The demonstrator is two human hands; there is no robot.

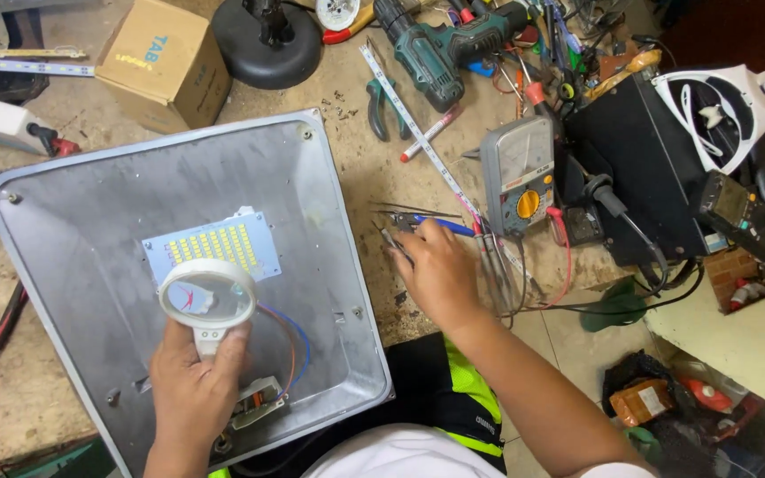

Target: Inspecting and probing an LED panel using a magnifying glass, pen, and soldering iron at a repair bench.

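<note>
My left hand (pixel 192 389) grips the handle of a white magnifying glass (pixel 206 294), held over a white LED board (pixel 214 243) with yellow chips. The board lies inside a grey metal lamp housing (pixel 73 257) on the workbench. Red and blue wires (pixel 289 345) run from the board toward a small part near my wrist. My right hand (pixel 440 274) rests on the bench to the right of the housing, fingers around thin tools (pixel 400 239), including a blue-tipped one (pixel 444 227). Which of them it actually grips is unclear.
A grey analog multimeter (pixel 517 173) with probes lies just right of my hand. A measuring tape (pixel 413 124), green pliers (pixel 381 102), a green cordless drill (pixel 436 49), a cardboard box (pixel 166 62), a black round base (pixel 267 40) and a black box device (pixel 639 168) crowd the bench.
</note>
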